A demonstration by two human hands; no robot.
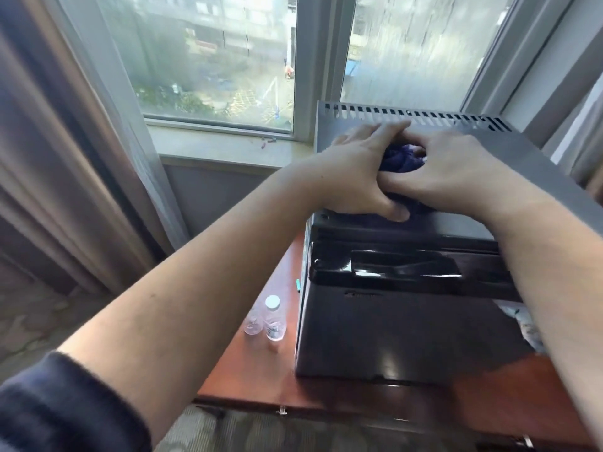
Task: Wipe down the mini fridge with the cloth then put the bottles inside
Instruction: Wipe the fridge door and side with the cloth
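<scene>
left hand: fingers straight, pressing cloth onto mini fridge top
right hand: curled round cloth
bottles: two, fridge's 8 o'clock, on table

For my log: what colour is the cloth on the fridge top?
Dark blue; the cloth shows best in the head view.

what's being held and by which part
The dark blue cloth, bunched on the mini fridge top: the left hand presses its left side, the right hand grips its right side.
</scene>
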